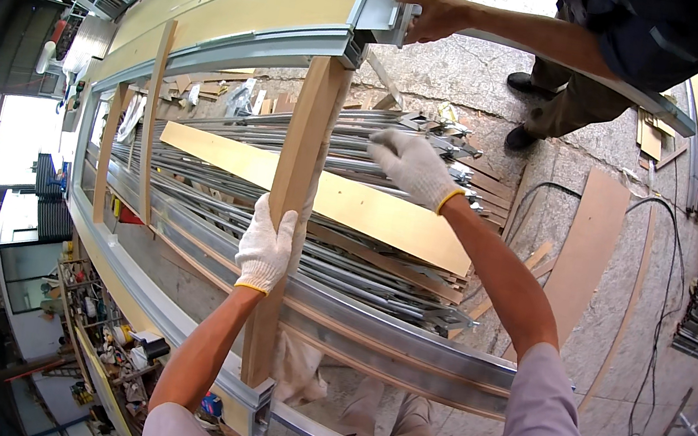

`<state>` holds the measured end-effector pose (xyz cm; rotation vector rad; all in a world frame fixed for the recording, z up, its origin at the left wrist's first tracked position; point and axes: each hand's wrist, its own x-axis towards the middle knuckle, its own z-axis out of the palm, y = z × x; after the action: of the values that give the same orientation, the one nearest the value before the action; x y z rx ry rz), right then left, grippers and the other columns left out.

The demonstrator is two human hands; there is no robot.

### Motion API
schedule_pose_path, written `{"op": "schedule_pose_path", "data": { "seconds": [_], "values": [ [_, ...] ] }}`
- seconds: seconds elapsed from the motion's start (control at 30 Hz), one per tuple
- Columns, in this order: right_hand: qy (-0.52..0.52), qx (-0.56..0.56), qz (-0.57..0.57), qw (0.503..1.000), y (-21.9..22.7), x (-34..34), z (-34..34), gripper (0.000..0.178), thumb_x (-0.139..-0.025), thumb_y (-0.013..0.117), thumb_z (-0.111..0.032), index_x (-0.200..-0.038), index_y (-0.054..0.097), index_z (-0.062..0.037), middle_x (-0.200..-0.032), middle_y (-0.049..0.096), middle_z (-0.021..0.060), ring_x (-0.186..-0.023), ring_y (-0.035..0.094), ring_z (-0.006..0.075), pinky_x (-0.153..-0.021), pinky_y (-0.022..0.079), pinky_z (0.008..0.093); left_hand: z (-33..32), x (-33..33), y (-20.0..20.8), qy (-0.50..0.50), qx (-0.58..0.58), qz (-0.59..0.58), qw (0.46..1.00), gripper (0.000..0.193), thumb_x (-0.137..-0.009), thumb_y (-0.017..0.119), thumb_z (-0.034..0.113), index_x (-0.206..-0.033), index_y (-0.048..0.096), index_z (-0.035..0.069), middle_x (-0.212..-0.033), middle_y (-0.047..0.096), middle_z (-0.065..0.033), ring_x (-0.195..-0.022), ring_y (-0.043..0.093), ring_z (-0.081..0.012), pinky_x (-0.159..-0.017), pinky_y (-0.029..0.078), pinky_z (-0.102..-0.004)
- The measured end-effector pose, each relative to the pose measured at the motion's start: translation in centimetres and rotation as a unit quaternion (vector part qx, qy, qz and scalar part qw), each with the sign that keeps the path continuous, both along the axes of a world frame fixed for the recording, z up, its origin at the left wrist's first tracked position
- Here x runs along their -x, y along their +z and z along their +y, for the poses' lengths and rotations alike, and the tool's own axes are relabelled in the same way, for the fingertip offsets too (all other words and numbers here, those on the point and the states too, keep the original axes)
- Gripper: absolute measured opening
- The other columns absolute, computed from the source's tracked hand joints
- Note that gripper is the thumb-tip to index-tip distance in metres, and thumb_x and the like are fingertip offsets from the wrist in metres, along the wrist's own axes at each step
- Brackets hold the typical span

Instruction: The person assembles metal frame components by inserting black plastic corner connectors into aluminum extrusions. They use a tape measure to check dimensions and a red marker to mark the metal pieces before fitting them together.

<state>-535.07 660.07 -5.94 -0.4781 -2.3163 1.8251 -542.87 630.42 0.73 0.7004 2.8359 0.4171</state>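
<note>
A wooden beam (304, 142) runs from near my body to the far side, bridging two metal-edged rails. My left hand (264, 246), in a white knit glove, is closed round the beam's near half, with the thumb on its right side. My gloved right hand (411, 169) hangs to the right of the beam, its fingers loosely bent and slightly apart, with nothing visible in them. Under it lies a heap of long metal profiles (399, 130). At the far right corner of the frame, a co-worker's bare hand (435, 17) touches a metal end piece (382, 9).
A long yellowish board (393, 225) lies across the metal heap. More thin wooden crosspieces (153, 123) span the frame at left. A brown board (585, 255) and a black cable (655, 358) lie on the concrete floor. Cluttered shelves (93, 305) stand at lower left.
</note>
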Motion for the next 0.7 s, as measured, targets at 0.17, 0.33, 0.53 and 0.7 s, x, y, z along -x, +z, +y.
{"op": "schedule_pose_path", "data": {
  "seconds": [0.17, 0.33, 0.53, 0.7],
  "values": [
    [-0.061, -0.043, 0.055, 0.996, 2.3, 2.9, 4.5, 0.048, -0.100, 0.059, -0.032, -0.134, 0.067, 0.0013, -0.111, 0.075, 0.0268, -0.096, 0.075, 0.0330, -0.091, 0.058, 0.0430, 0.5, -0.3, 0.6, 0.015, 0.012, -0.014, 1.000, 0.054, -0.106, 0.057, 0.040, -0.148, 0.042, 0.009, -0.130, 0.065, -0.0281, -0.113, 0.066, -0.0499, -0.093, 0.053, -0.0548],
    [-0.125, -0.162, 0.038, 0.978, 6.8, 8.4, 12.4, 0.047, -0.099, 0.051, -0.025, -0.140, 0.065, -0.0058, -0.113, 0.075, 0.0226, -0.083, 0.075, 0.0243, -0.077, 0.063, 0.0363, 0.2, -0.1, 0.6, 0.011, 0.009, -0.012, 1.000, 0.056, -0.106, 0.057, 0.040, -0.148, 0.041, 0.008, -0.131, 0.065, -0.0287, -0.113, 0.066, -0.0498, -0.094, 0.053, -0.0549],
    [-0.095, -0.155, -0.071, 0.981, 9.6, 9.1, 15.5, 0.044, -0.095, 0.053, -0.030, -0.130, 0.074, -0.0111, -0.090, 0.077, 0.0137, -0.076, 0.075, 0.0203, -0.070, 0.063, 0.0360, 0.3, -0.2, 0.6, 0.008, 0.000, -0.024, 1.000, 0.056, -0.106, 0.057, 0.039, -0.149, 0.040, 0.007, -0.130, 0.065, -0.0289, -0.112, 0.066, -0.0501, -0.093, 0.054, -0.0539],
    [-0.087, -0.134, -0.056, 0.986, 8.5, 8.3, 13.5, 0.042, -0.098, 0.056, -0.030, -0.131, 0.074, -0.0118, -0.091, 0.078, 0.0097, -0.077, 0.074, 0.0168, -0.070, 0.062, 0.0342, 0.2, -0.2, 0.7, 0.009, 0.012, -0.017, 1.000, 0.056, -0.106, 0.056, 0.040, -0.148, 0.040, 0.007, -0.130, 0.065, -0.0289, -0.112, 0.066, -0.0498, -0.092, 0.054, -0.0542]
  ]
}}
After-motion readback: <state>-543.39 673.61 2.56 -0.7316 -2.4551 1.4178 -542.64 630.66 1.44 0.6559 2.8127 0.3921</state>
